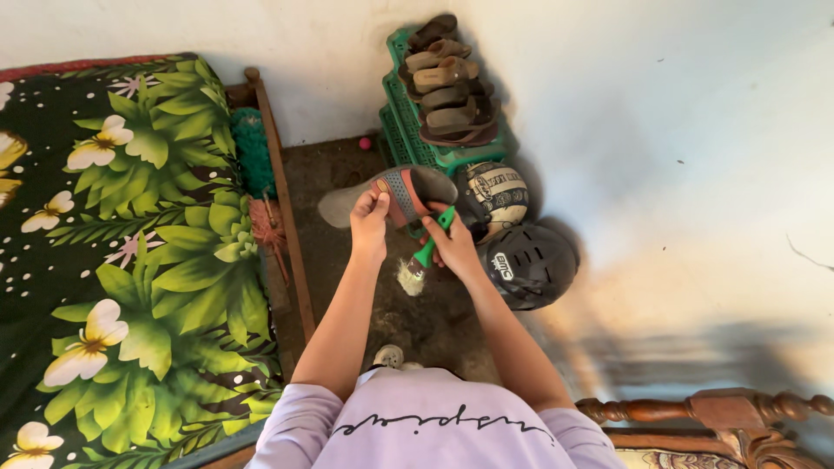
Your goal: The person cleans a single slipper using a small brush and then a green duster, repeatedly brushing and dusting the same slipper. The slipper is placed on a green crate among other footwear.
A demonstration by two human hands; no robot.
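Note:
My left hand [370, 217] grips a grey sandal [387, 193] by its orange and grey strap, holding it up sideways over the floor. My right hand [452, 245] is closed on a small brush with a green handle [431, 245]; its pale bristles [411, 278] point down, just below the sandal. Both hands are close together at the sandal's strap end.
A green plastic rack [408, 130] with several brown sandals stands against the wall. Two helmets, one patterned [495, 195] and one black [532, 265], lie beside it. A bed with a green flowered cover [130, 252] fills the left. A carved wooden chair back [712, 412] is at lower right.

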